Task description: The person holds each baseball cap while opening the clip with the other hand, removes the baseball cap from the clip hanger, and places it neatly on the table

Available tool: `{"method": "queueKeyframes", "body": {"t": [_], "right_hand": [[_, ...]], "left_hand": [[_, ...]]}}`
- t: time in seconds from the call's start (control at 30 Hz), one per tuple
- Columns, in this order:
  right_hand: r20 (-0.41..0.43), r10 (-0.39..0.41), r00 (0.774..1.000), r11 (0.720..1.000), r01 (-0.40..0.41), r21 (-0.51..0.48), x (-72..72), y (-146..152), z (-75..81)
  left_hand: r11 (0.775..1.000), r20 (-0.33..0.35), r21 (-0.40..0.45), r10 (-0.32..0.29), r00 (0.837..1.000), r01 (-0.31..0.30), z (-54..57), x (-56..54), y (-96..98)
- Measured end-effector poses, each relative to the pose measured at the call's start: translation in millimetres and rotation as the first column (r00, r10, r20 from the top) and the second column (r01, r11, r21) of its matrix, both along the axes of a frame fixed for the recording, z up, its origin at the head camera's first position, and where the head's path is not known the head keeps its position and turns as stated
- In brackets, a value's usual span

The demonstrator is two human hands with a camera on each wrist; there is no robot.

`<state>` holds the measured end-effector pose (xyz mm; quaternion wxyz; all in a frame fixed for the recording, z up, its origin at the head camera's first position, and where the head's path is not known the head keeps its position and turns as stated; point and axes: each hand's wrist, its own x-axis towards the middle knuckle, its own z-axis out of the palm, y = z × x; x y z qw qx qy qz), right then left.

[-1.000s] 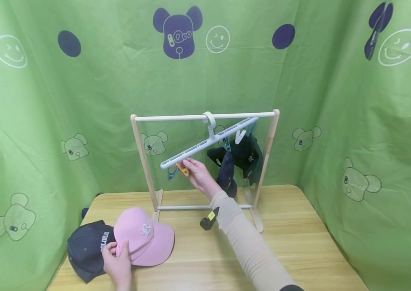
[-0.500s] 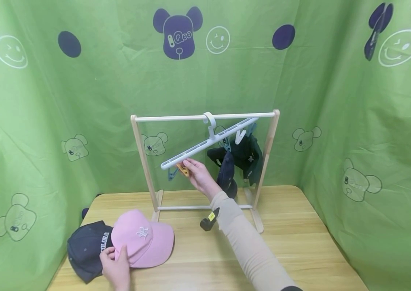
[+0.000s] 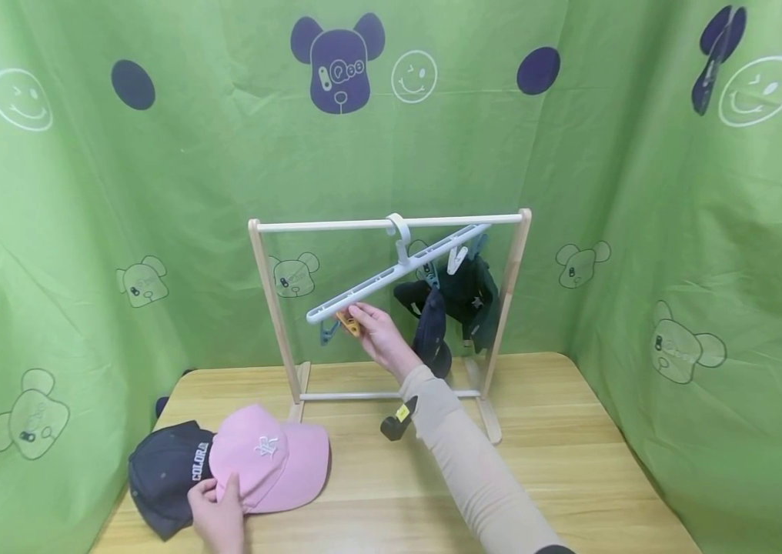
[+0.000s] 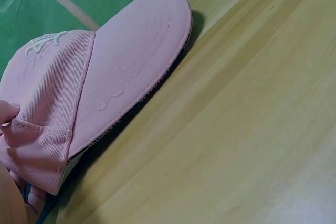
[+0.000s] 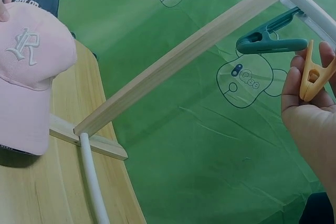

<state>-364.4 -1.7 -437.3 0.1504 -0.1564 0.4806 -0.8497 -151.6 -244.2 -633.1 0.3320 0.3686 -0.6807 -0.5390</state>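
Observation:
My left hand (image 3: 219, 514) pinches the rear edge of a pink baseball cap (image 3: 255, 462), thumb on the outside and fingers curled underneath. The cap's brim (image 4: 139, 56) points right, partly over the table. At the low left end of a tilted pale hanger (image 3: 366, 287), my right hand (image 3: 385, 342) holds an orange clip (image 5: 314, 80) between thumb and fingers. Beside that clip dangles a teal clip (image 5: 270, 40), gripping nothing. A dark baseball cap (image 3: 168, 471) with white lettering lies behind the pink one, partly covered by it.
A wooden rack (image 3: 272, 308) carries the hanger on its top bar. Dark caps (image 3: 463, 300) hang from clips at the hanger's raised right side, near a white clip (image 3: 456, 260). Green patterned curtain (image 3: 176, 169) encloses the wooden table (image 3: 557, 446).
My left hand has shifted slightly left and down, drawing the pink cap's crown with it. My right hand stays at the orange clip.

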Motion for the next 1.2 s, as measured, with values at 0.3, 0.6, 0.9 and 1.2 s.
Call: {"method": "queueKeyframes", "body": {"t": [0.3, 0.6, 0.9, 1.2], "right_hand": [[-0.002, -0.011, 1.0, 1.0, 0.011, 0.027, 0.0, 0, 1.1], [-0.001, -0.021, 1.0, 0.999, 0.021, 0.04, 0.7, 1, 1.0], [-0.008, -0.019, 1.0, 0.999, 0.019, 0.036, 2.2, 2, 0.5], [-0.003, -0.017, 1.0, 0.999, 0.017, 0.046, 2.3, 4, -0.2]], "left_hand": [[1.0, 0.053, -0.014, -0.011, 0.999, 0.012, -4.7, 1.6, -3.2], [0.997, 0.151, -0.059, -0.04, 0.988, 0.05, -5.1, 3.4, -6.2], [0.996, 0.174, -0.067, -0.041, 0.984, 0.054, -6.3, 3.7, -6.3], [0.998, 0.128, -0.052, -0.035, 0.991, 0.042, -14.0, 3.1, -10.5]]}}
